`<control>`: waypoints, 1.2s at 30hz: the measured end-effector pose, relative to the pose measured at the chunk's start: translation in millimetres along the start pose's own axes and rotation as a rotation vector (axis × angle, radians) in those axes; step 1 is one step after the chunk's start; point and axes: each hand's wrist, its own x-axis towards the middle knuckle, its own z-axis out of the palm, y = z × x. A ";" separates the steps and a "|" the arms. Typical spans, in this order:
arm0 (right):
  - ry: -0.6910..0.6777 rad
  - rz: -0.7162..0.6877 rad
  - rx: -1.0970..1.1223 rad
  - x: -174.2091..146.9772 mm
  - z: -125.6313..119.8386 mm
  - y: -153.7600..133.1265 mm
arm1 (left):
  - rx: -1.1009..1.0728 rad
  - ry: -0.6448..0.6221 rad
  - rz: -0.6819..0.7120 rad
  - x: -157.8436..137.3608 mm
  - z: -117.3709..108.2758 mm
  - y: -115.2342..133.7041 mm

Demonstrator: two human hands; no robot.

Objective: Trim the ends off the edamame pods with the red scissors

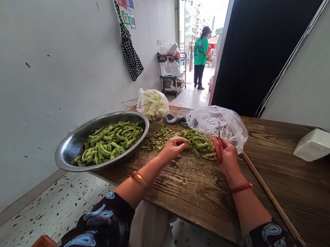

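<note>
Left hand point(175, 147) pinches a green pod point(186, 141); right hand point(227, 154) grips red-handled scissors point(220, 151), blades up — whether they're parted I can't tell. Pod sits above the table point(185, 200), by the loose pod pile point(198, 139); more pods point(105, 144) lie in the metal basin point(71, 146) at left. I judge it light, springy, easily bruised, maybe slightly slick — I'd hold it mid-body, ends clear, squeezing gently.

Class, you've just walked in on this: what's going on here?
At the wooden table, someone's left hand holds a green pod, and their right hand holds red-handled scissors. Loose pods and green scraps lie beyond the hands, and many more pods sit in the metal basin to the left.
</note>
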 end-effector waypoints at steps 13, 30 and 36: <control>-0.288 -0.389 -0.742 -14.3 12.4 1.1 | -0.481 -0.261 -0.108 1.7 7.2 11.4; -0.370 -0.406 -0.870 -21.2 16.5 14.4 | -0.328 -0.269 -0.032 0.9 6.0 -5.9; -0.363 -0.444 -0.923 -23.2 16.0 13.9 | -0.379 -0.288 -0.077 -2.7 4.9 -5.3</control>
